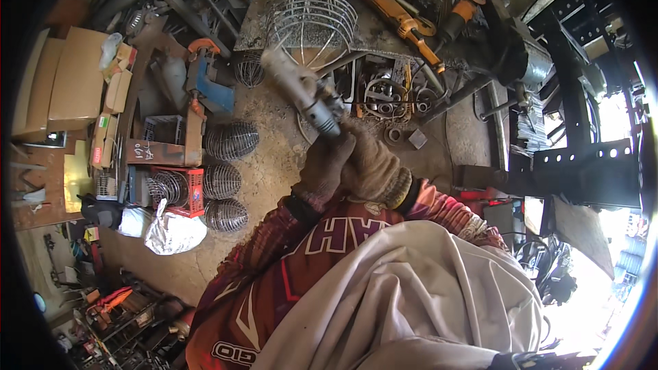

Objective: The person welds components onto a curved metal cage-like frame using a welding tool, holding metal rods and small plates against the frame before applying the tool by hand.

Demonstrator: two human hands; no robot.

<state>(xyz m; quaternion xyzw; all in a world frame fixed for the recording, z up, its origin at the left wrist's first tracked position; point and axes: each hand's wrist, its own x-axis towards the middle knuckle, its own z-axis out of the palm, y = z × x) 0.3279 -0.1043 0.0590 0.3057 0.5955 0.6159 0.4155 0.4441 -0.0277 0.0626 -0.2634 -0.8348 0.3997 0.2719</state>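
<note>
My two gloved hands meet in front of my chest at the lower end of a grey cylindrical tool (pixel 293 85), which looks like a power tool body with dark slots near its grip end. It tilts up and to the left, and a darker metal part juts from its right side. My left hand (pixel 321 168) is closed around the bottom of the tool. Right beside it, my right hand (pixel 375 170) is closed too, its fingers against the tool's lower end. The gloves hide the exact grip. Beyond the tool, a welded wire cage (pixel 312 24) rests on the workbench (pixel 257 30).
An orange angle grinder (pixel 397 13) and a second grinder (pixel 458 20) lie on the bench. Several round wire cages (pixel 232 141) stand on the floor at left, near a red crate (pixel 195 192), a white sack (pixel 175 229) and cardboard boxes (pixel 75 78). Black steel frames (pixel 582 171) stand at right.
</note>
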